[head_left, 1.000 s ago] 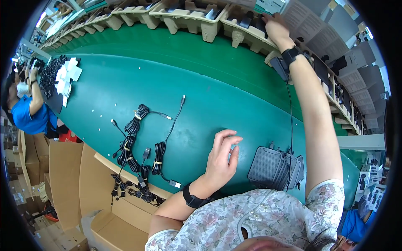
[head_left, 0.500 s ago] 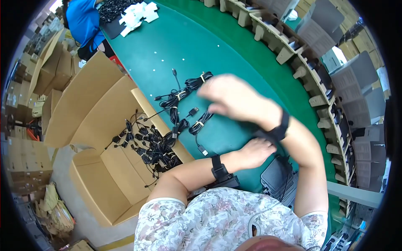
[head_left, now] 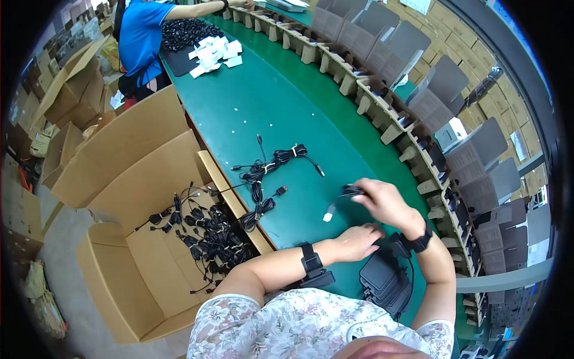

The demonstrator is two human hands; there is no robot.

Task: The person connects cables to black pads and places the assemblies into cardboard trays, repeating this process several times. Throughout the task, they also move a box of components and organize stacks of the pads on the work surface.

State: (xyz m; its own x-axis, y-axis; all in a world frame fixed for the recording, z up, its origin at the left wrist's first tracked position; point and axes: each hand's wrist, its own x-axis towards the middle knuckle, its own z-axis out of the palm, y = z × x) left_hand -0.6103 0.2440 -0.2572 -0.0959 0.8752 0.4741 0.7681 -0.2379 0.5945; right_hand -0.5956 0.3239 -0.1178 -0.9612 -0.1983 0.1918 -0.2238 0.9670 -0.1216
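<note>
Hands: right hand (head_left: 382,200) pinched a light, limp black cable (head_left: 350,191), best gripped mid-coil; left hand (head_left: 356,242) lay loosely open on the desk (head_left: 269,107) just below

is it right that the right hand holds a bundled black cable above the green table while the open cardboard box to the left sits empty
Not quite. In the head view the cardboard box is not empty: it holds a heap of black cables. The right hand does hold a bundled black cable above the green table.

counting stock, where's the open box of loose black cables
In the head view, the open cardboard box sits on the person's left, below the green table's near edge, beside the left hand.
</note>
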